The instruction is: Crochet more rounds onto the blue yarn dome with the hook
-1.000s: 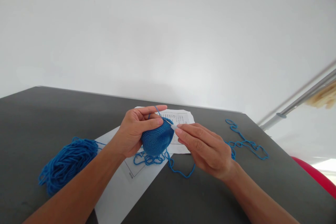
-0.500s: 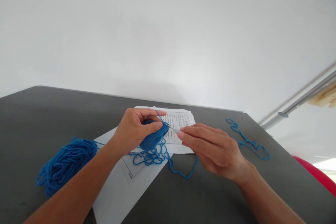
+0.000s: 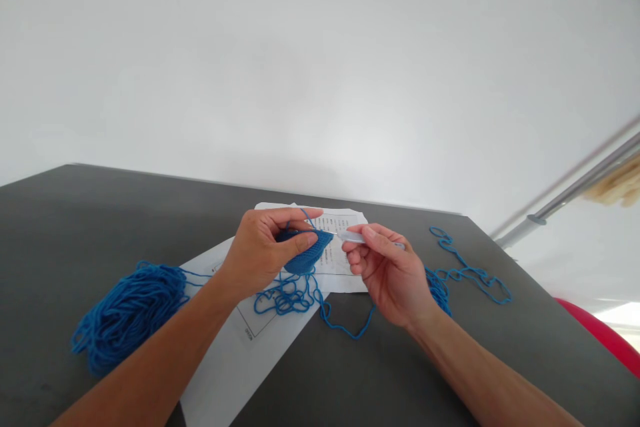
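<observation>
My left hand (image 3: 265, 250) is closed round a small blue crocheted piece (image 3: 306, 251), with a strand of blue yarn running over its forefinger. My right hand (image 3: 387, 267) pinches a pale grey crochet hook (image 3: 356, 237) whose tip points left into the edge of the piece. Both hands hover just above a printed white paper sheet (image 3: 260, 340) on the dark grey table (image 3: 350, 380). Loose loops of blue yarn (image 3: 287, 297) hang from the piece onto the paper.
A heap of blue yarn (image 3: 127, 307) lies at the left of the table. More loose yarn (image 3: 467, 270) trails at the right, near the table's edge. A metal pole (image 3: 570, 197) slants at the far right, with something red (image 3: 607, 340) below it.
My right hand turned over from flat to a pinching grip and raised the hook. My left hand tilted the blue piece, so it now shows edge-on instead of its round face.
</observation>
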A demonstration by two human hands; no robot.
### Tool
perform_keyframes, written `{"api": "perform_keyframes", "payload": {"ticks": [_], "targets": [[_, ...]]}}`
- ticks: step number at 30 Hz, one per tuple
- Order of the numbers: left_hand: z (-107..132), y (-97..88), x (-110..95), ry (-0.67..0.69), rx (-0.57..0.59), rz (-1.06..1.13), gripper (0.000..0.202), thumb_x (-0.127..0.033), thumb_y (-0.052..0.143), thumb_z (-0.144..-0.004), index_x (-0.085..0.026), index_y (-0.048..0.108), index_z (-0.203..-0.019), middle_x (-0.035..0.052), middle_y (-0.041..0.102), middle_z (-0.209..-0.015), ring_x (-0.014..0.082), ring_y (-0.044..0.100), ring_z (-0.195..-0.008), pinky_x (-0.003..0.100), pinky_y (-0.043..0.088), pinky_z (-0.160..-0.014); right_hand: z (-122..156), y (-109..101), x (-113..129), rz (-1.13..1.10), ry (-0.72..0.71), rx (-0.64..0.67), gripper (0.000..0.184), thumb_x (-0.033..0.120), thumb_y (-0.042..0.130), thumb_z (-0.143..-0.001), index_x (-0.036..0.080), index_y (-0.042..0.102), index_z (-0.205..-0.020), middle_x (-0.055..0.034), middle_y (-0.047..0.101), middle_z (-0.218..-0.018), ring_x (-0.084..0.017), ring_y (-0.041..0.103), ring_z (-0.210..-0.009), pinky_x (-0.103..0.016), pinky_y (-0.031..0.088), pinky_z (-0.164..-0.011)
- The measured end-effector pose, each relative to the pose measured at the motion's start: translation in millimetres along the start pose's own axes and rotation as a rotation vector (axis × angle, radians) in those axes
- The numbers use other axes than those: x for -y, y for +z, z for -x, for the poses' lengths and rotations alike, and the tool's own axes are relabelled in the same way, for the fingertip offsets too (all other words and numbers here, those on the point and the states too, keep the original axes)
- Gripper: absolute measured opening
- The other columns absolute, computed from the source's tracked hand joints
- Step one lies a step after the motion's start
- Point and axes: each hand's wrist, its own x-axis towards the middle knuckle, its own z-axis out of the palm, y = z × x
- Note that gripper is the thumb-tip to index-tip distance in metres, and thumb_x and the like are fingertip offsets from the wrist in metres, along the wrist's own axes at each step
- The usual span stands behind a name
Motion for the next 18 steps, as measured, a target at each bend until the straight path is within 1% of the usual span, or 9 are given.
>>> {"api": "perform_keyframes", "payload": {"ticks": [2,4,7,9,10,13,15,18], "targets": [[2.1,5.8,0.1,-0.014,0.003,0.053,0.053,-0.026,0.086,-0.075,-0.019,0.076,-0.127,0.0009,0.078,-0.079,0.0153,0.065,-0.070,0.027,0.052,-0.067,1.1,5.3,-7.3,0.007,-0.039,0.003,0.021,0.036,0.085,-0.081,0.017,0.082,-0.089,-0.0048,0.078,-0.072,-0.011,0.069,-0.055,-0.020,0.063,-0.053],[4.1,9.9,-0.1,-0.026,-0.005,0.069,0.065,-0.027,0.085,-0.076,-0.018,0.068,-0.138,0.0026,0.080,-0.082,0.0172,0.067,-0.072,0.029,0.054,-0.070,4.2,8.6,-11.8,0.119,-0.158,0.002,0.017,0.034,0.081,-0.086,0.019,0.081,-0.094,-0.0039,0.076,-0.077,-0.012,0.070,-0.062,-0.024,0.066,-0.056],[6.7,12.7,-2.8,-0.024,-0.037,0.030,0.072,-0.030,0.084,-0.077,-0.016,0.062,-0.144,0.0044,0.081,-0.083,0.0186,0.066,-0.070,0.030,0.053,-0.066,9.3,10.5,-14.2,0.321,-0.340,-0.009,0.014,0.030,0.075,-0.091,0.024,0.081,-0.102,-0.0037,0.068,-0.099,-0.013,0.070,-0.070,-0.030,0.069,-0.057],[8.0,14.1,-6.6,-0.019,-0.062,-0.005,0.072,-0.029,0.083,-0.077,-0.014,0.062,-0.144,0.0039,0.081,-0.081,0.0184,0.066,-0.068,0.029,0.052,-0.065,11.2,11.3,-15.6,0.391,-0.402,0.001,0.016,0.029,0.072,-0.093,0.026,0.080,-0.106,-0.0039,0.061,-0.109,-0.013,0.070,-0.073,-0.032,0.071,-0.057],[8.5,15.0,-8.8,-0.016,-0.078,-0.026,0.071,-0.029,0.083,-0.077,-0.014,0.062,-0.144,0.0033,0.081,-0.080,0.0183,0.065,-0.067,0.029,0.052,-0.065,11.7,11.9,-16.6,0.410,-0.419,0.015,0.017,0.030,0.070,-0.094,0.026,0.079,-0.108,-0.0042,0.059,-0.111,-0.013,0.069,-0.074,-0.033,0.071,-0.059],[9.7,18.7,-15.0,-0.002,-0.146,-0.105,0.066,-0.027,0.080,-0.079,-0.011,0.064,-0.141,0.0022,0.082,-0.078,0.0192,0.067,-0.069,0.031,0.053,-0.074,12.8,14.5,-21.0,0.441,-0.467,0.053,0.019,0.028,0.067,-0.096,0.024,0.078,-0.111,-0.0048,0.060,-0.106,-0.013,0.069,-0.076,-0.031,0.071,-0.064],[10.5,21.2,-17.2,0.027,-0.192,-0.157,0.061,-0.026,0.078,-0.080,-0.012,0.067,-0.138,0.0010,0.082,-0.079,0.0201,0.069,-0.072,0.033,0.053,-0.082,13.9,16.6,-23.8,0.442,-0.476,0.052,0.019,0.026,0.065,-0.097,0.023,0.077,-0.112,-0.0044,0.063,-0.098,-0.013,0.069,-0.074,-0.030,0.070,-0.065],[12.8,25.2,-18.0,0.082,-0.243,-0.197,0.056,-0.024,0.076,-0.081,-0.016,0.068,-0.137,-0.0016,0.081,-0.078,0.0199,0.070,-0.074,0.033,0.053,-0.087,17.0,19.3,-27.8,0.408,-0.443,0.033,0.018,0.027,0.063,-0.099,0.022,0.074,-0.113,-0.0023,0.066,-0.085,-0.014,0.069,-0.071,-0.030,0.069,-0.063]]}}
